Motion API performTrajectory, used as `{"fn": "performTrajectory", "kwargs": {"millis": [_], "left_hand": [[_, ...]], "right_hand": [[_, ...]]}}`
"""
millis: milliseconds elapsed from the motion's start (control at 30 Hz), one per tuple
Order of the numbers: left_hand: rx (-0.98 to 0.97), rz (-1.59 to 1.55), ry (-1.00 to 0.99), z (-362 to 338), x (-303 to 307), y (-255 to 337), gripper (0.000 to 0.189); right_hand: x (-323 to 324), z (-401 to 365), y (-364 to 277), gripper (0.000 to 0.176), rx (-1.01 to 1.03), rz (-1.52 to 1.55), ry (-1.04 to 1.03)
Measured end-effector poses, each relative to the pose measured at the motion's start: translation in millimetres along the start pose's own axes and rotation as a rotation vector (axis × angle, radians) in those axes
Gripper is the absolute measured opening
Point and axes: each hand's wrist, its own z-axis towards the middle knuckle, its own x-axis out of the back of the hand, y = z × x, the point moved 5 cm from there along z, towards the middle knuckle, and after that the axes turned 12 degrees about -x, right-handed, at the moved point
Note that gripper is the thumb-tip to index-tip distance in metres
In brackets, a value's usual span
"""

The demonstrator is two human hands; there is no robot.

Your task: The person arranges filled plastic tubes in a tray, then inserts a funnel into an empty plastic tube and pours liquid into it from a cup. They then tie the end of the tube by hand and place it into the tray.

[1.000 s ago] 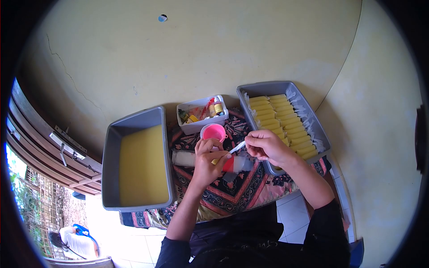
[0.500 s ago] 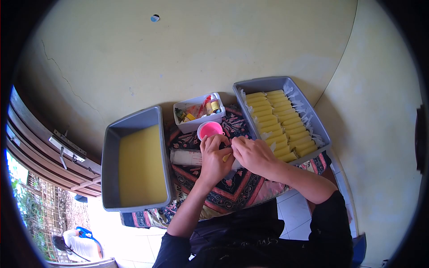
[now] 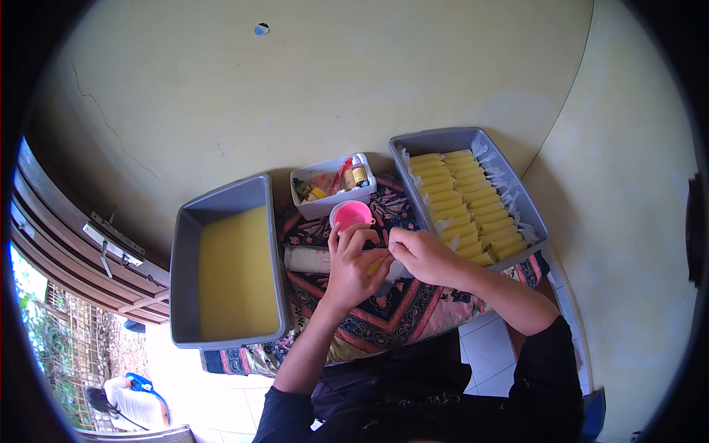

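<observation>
My left hand is closed round a small plastic bag of yellow liquid, mostly hidden by the fingers. Close beside it, my right hand pinches what looks like the bag's clear upper end. Both hands are over the middle of the cloth-covered table. Just beyond them stands a pink cup. A pack of clear plastic bags lies partly under my left hand. To the right, a grey tub holds rows of filled yellow bags with knotted ends.
On the left, a large grey tub contains yellow liquid. A white box with bottles and packets stands at the back against the wall. Past the open door, another person is seen at lower left.
My left fingers have shifted and spread a little around the bag, and my right hand has turned slightly at the bag's end. The view has moved slightly.
</observation>
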Motion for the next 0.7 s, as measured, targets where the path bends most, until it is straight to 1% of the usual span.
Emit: {"fn": "performTrajectory", "kwargs": {"millis": [33,100,133,200,233,267,300,367,467,533,600,633,700], "left_hand": [[0.0,0.024,0.029,-2,0,-1,0.011],[-0.001,0.049,0.059,-4,0,0,0.011],[0.015,0.078,0.09,-4,1,1,0.011],[0.033,0.111,0.12,-6,1,4,0.011],[0.073,0.124,0.152,-9,0,5,0.013],[0.114,0.135,0.181,-12,0,5,0.015],[0.114,0.134,0.179,-15,-4,4,0.015],[0.218,-0.045,0.3,-27,-9,-6,0.015],[0.276,-0.145,0.355,-33,-13,-15,0.014],[0.264,-0.14,0.325,-31,-11,-14,0.015],[0.249,-0.185,0.244,-26,-9,-13,0.014],[0.25,-0.182,0.244,-27,-9,-14,0.014],[0.217,-0.286,0.178,-27,-16,-17,0.015]], "right_hand": [[-2,1,2,0.014,0.001,0.0,-0.002],[-6,5,9,0.015,-0.044,0.179,-0.056],[-6,6,8,0.015,-0.044,0.179,-0.057],[-12,8,9,0.013,-0.182,0.463,-0.187],[-13,8,7,0.013,-0.181,0.465,-0.188],[-16,7,7,0.012,-0.239,0.558,-0.214],[-20,6,9,0.011,-0.299,0.651,-0.239],[-23,7,11,0.011,-0.308,0.708,-0.271],[-25,8,19,0.01,-0.338,0.817,-0.319],[-24,10,25,0.009,-0.355,0.873,-0.341],[-18,10,29,0.008,-0.279,0.789,-0.285],[-16,10,29,0.008,-0.278,0.79,-0.288],[-13,9,27,0.007,-0.242,0.779,-0.327]]}}
